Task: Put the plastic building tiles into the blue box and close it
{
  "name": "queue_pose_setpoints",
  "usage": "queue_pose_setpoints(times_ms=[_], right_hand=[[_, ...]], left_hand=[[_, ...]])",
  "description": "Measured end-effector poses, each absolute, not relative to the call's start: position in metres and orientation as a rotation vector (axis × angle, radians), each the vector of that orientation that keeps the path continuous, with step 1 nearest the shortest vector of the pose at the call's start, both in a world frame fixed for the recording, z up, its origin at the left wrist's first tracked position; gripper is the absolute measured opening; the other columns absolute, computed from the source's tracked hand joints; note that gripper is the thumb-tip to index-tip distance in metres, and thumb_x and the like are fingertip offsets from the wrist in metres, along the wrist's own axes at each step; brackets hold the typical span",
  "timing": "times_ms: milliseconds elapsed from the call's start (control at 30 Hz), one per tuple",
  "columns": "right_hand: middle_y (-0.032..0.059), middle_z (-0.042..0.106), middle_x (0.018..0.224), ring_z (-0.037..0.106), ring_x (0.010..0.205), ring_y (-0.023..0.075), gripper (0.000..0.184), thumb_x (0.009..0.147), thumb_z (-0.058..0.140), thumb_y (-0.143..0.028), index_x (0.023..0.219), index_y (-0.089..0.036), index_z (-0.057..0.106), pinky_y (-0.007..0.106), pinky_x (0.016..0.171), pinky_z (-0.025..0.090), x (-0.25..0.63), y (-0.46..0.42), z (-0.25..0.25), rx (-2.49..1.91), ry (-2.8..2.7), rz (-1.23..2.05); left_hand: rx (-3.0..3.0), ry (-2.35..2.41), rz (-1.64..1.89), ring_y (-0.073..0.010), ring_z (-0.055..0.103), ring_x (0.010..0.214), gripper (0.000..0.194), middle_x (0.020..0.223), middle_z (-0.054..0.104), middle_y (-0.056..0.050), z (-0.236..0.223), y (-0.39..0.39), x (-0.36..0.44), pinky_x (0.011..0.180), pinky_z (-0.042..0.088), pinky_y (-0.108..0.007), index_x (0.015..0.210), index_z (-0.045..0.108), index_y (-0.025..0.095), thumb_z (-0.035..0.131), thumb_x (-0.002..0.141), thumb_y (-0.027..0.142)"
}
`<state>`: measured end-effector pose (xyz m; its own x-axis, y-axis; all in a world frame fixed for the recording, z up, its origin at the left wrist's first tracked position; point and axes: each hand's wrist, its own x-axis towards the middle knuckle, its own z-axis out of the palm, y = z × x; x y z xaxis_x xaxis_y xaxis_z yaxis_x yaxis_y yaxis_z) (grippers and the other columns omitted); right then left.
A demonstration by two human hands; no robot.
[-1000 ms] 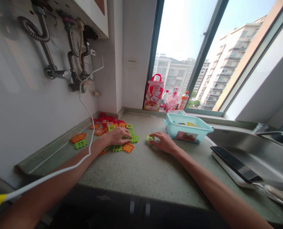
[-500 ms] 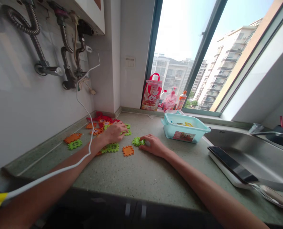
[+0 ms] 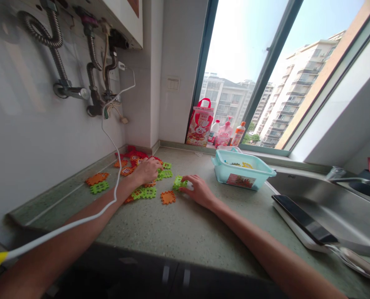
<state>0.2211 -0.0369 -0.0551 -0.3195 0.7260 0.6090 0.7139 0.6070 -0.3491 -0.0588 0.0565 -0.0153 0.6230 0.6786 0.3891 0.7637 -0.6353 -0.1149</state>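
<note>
My right hand (image 3: 200, 189) pinches a light green interlocking toy tile (image 3: 177, 182) with notched edges, tilted up off the counter. Just below that tile, an orange square tile (image 3: 167, 197) lies flat. My left hand (image 3: 149, 170) is over the pile of tiles, its fingers curled down beside green tiles (image 3: 165, 174); whatever is under the fingertips is hidden. Red tiles (image 3: 131, 152) are heaped behind this hand. More green tiles (image 3: 148, 192) lie under the left wrist. Apart at the left are an orange tile (image 3: 96, 179) and a green tile (image 3: 99, 187).
A light blue plastic basket (image 3: 239, 182) with some pieces inside stands right of my right hand. A steel sink (image 3: 337, 199) and a phone-like black slab (image 3: 303, 218) are farther right. A white cable (image 3: 79, 221) hangs across my left forearm. Bottles (image 3: 224, 135) line the windowsill.
The green tile in my right hand has gone from lying nearly flat to tilted up. My left hand has drawn back slightly from the green tiles, fingers more curled. The camera view has shifted a little.
</note>
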Motion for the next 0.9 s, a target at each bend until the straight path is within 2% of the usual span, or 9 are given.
queue_pose_setpoints(times_ms=[233, 400, 533, 633, 700, 800, 900], right_hand=[[0.0041, 0.075, 0.092, 0.069, 0.088, 0.0223, 0.020, 0.084, 0.081, -0.034, 0.100, -0.025, 0.072, 0.033, 0.082, 0.054, 0.220, -0.035, -0.061, -1.244, -2.230, -0.030], [0.0053, 0.076, 0.096, 0.068, 0.095, 0.0250, 0.020, 0.080, 0.080, -0.026, 0.098, -0.025, 0.072, 0.036, 0.087, 0.054, 0.238, -0.037, -0.050, -1.186, -2.174, -0.150], [0.0060, 0.076, 0.107, 0.067, 0.101, 0.0257, 0.018, 0.085, 0.074, -0.024, 0.103, -0.025, 0.070, 0.040, 0.094, 0.054, 0.254, -0.038, -0.039, -1.108, -1.975, -0.181], [0.0066, 0.074, 0.114, 0.067, 0.106, 0.0259, 0.018, 0.086, 0.072, -0.025, 0.104, -0.025, 0.069, 0.041, 0.098, 0.053, 0.257, -0.040, -0.036, -1.052, -1.912, -0.160], [0.0068, 0.074, 0.115, 0.066, 0.109, 0.0260, 0.018, 0.087, 0.073, -0.026, 0.105, -0.026, 0.068, 0.041, 0.099, 0.052, 0.255, -0.039, -0.038, -1.042, -1.913, -0.140], [0.0071, 0.073, 0.114, 0.065, 0.109, 0.0254, 0.018, 0.089, 0.072, -0.028, 0.106, -0.025, 0.067, 0.041, 0.100, 0.051, 0.248, -0.036, -0.044, -1.065, -1.993, -0.099], [0.0056, 0.074, 0.102, 0.067, 0.098, 0.0238, 0.019, 0.087, 0.075, -0.028, 0.105, -0.025, 0.068, 0.036, 0.090, 0.053, 0.241, -0.032, -0.052, -1.155, -2.159, -0.044]], left_hand=[[-2.656, -1.130, -0.478, -0.0263, 0.062, 0.114, 0.035, 0.121, 0.074, -0.006, -0.014, 0.058, -0.062, 0.103, 0.045, -0.044, 0.108, 0.080, 0.026, 0.053, 0.086, 0.020], [-2.768, -0.932, -0.460, -0.0275, 0.055, 0.131, 0.029, 0.137, 0.067, -0.006, -0.019, 0.056, -0.062, 0.116, 0.036, -0.047, 0.105, 0.081, 0.027, 0.056, 0.089, 0.024], [-2.899, -0.761, -0.413, -0.0284, 0.046, 0.143, 0.038, 0.151, 0.057, -0.004, -0.028, 0.049, -0.048, 0.123, 0.029, -0.050, 0.123, 0.076, 0.033, 0.059, 0.090, 0.024], [-2.987, -0.629, -0.374, -0.0289, 0.040, 0.149, 0.051, 0.159, 0.048, -0.003, -0.028, 0.041, -0.036, 0.124, 0.028, -0.051, 0.140, 0.065, 0.037, 0.060, 0.091, 0.025], [-2.984, -0.649, -0.417, -0.0290, 0.040, 0.149, 0.058, 0.160, 0.047, -0.005, -0.025, 0.039, -0.035, 0.124, 0.029, -0.050, 0.147, 0.059, 0.035, 0.058, 0.091, 0.022], [-2.876, -0.817, -0.494, -0.0287, 0.045, 0.146, 0.055, 0.155, 0.054, -0.009, -0.016, 0.044, -0.045, 0.123, 0.030, -0.050, 0.145, 0.061, 0.027, 0.051, 0.091, 0.018], [-2.747, -0.976, -0.516, -0.0276, 0.049, 0.140, 0.047, 0.147, 0.061, -0.007, -0.008, 0.055, -0.065, 0.122, 0.030, -0.049, 0.132, 0.070, 0.026, 0.049, 0.091, 0.020]])
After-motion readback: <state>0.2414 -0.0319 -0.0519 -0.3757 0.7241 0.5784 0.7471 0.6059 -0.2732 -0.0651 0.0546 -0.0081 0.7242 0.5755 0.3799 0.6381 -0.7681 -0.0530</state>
